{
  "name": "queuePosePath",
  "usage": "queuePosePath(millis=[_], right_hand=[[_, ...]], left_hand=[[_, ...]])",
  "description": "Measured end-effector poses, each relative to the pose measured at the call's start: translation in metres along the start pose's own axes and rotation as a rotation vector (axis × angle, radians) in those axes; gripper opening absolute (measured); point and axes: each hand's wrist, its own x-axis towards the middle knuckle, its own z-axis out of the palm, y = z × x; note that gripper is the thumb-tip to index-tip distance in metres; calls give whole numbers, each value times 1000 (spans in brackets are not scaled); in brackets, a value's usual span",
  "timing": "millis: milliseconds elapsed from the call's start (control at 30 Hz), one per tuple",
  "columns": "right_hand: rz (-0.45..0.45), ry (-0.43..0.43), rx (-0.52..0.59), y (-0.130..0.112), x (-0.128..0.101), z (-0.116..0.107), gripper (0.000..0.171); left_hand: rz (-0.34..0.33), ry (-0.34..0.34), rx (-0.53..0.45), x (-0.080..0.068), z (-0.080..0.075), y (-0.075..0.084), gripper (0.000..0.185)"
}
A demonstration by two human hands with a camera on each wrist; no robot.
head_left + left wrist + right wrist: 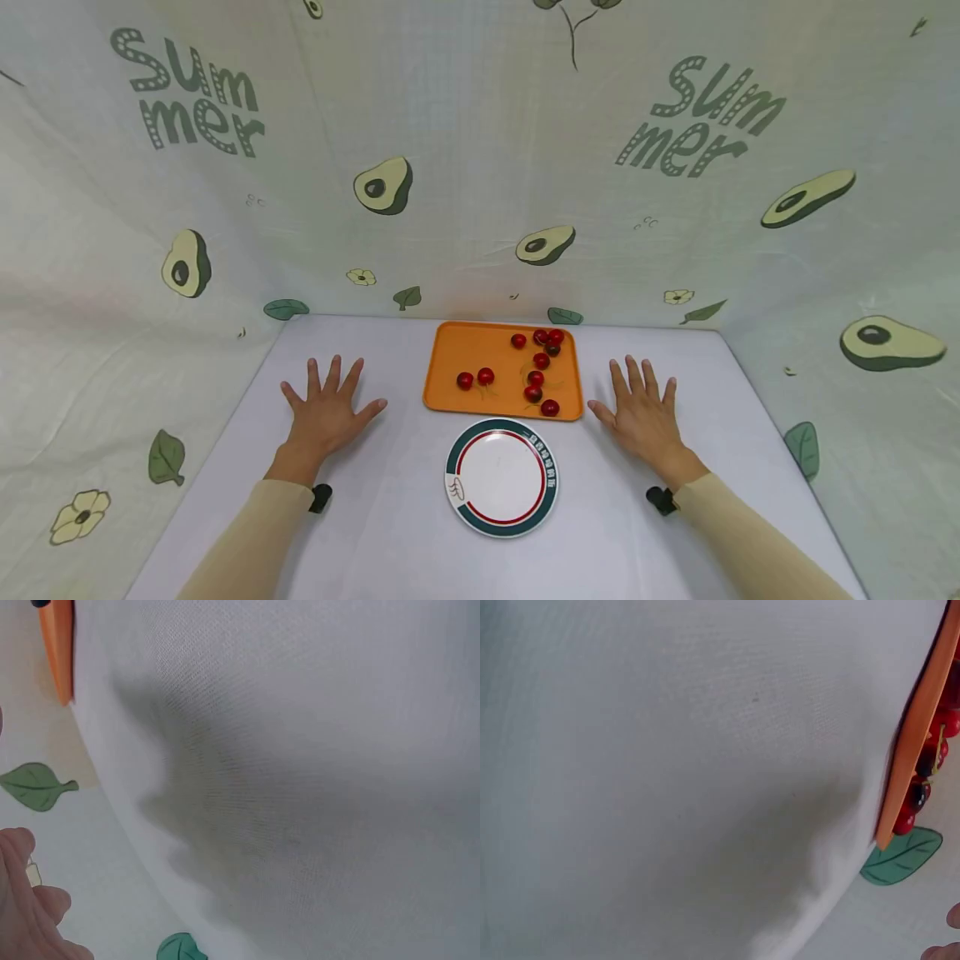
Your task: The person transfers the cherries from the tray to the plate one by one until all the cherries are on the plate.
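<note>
both hands, left hand (327,412) and right hand (642,414), lie flat and released, with the right nearer the cherries (534,392) on the tray (450,379).

Both hands lie flat, palms down, with fingers straight and spread: the left hand (327,411) sits out to the left and the right hand (641,412) out to the right, well apart from each other. Each forearm, in a beige sleeve, runs back toward the person, with a small black strap piece at each wrist. In the left wrist view only fingertips (30,900) show at the lower edge.
</note>
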Motion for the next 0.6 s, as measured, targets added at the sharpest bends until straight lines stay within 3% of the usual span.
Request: queuePosePath(millis=[333, 600], right_hand=[[1, -64, 24, -2, 10, 1, 88], [-54, -132, 38, -11, 34, 13, 84]], left_hand=[[9, -35, -14, 19, 10, 11, 95], [64, -121, 26, 48, 31, 53, 83]])
